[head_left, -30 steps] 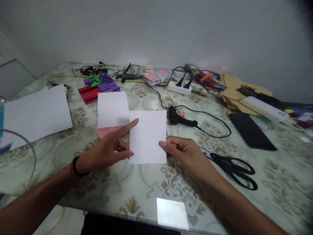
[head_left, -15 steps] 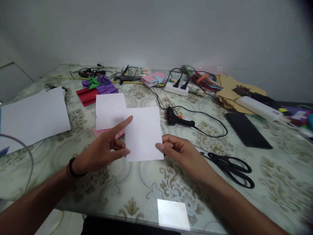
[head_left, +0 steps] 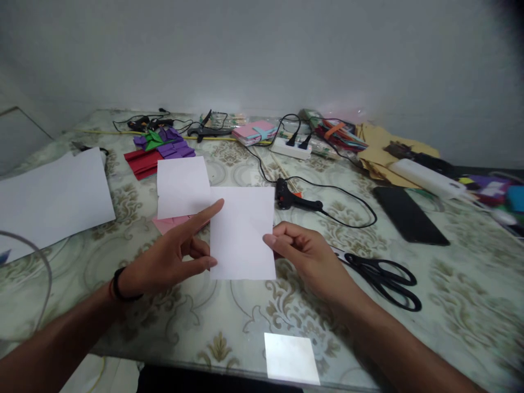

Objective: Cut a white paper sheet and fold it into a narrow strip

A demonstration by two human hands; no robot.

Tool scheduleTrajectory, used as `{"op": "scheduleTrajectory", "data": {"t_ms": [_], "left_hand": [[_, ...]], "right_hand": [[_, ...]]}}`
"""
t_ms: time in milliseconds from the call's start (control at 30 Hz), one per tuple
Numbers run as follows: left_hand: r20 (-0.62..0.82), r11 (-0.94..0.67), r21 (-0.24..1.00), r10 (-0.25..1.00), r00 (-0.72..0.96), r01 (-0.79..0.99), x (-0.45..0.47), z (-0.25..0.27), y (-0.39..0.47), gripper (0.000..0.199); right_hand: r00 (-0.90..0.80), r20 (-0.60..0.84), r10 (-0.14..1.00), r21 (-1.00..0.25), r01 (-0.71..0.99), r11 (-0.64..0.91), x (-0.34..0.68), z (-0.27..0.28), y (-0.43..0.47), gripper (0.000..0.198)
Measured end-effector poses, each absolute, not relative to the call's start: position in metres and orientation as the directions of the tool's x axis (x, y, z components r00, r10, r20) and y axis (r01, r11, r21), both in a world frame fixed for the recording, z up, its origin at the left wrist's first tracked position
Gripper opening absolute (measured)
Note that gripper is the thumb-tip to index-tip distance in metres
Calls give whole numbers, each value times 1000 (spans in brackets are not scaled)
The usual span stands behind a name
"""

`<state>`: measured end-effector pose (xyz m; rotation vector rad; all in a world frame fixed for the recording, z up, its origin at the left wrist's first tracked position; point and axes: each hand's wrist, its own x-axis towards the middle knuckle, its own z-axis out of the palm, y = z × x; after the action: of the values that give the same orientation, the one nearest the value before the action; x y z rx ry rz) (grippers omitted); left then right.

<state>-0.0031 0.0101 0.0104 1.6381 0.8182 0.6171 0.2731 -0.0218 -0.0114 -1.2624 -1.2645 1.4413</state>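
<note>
A square-cut sheet of white paper (head_left: 242, 233) is held up above the patterned table, upright between both hands. At its left edge, my left hand (head_left: 174, 254) grips with the thumb low and the index finger stretched along the upper part; its other fingers curl out of sight behind. My right hand (head_left: 305, 248) pinches the right edge between thumb and bent fingers. A second white sheet (head_left: 183, 185) lies on the table behind my left hand, partly over a pink folded paper (head_left: 164, 224). Black-handled scissors (head_left: 385, 281) lie beside my right forearm, their blades partly hidden by the hand.
Behind the paper rests a black glue gun (head_left: 301, 202) with its cord looping right. Farther back are a white power strip (head_left: 291, 148), red folded paper (head_left: 143, 164) and purple folded paper (head_left: 174, 148). A black phone (head_left: 410, 215) lies right, large white sheets (head_left: 61, 196) left.
The held paper has turned slightly straighter and come a little lower, with both hands still on its edges. The whole view has shifted slightly.
</note>
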Motion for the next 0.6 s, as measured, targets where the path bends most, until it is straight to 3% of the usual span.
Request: {"op": "scheduleTrajectory", "data": {"t_ms": [200, 300, 467, 600], "left_hand": [[-43, -35, 986, 895, 443, 166, 2, 10, 15, 101], [-65, -70, 946, 916, 396, 317, 0, 10, 18, 75], [-217, -148, 848, 779, 588, 509, 1, 14, 17, 43], [-226, -175, 838, 750, 622, 516, 8, 12, 13, 34]], "right_hand": [[-282, -159, 946, -985, 112, -132, 272, -4, -24, 36], [-308, -179, 934, -972, 200, -121, 269, -1, -25, 34], [-328, -160, 931, -958, 280, -66, 269, -1, -24, 30], [-434, -162, 886, -931, 365, 9, 265, 0, -28, 26]]}}
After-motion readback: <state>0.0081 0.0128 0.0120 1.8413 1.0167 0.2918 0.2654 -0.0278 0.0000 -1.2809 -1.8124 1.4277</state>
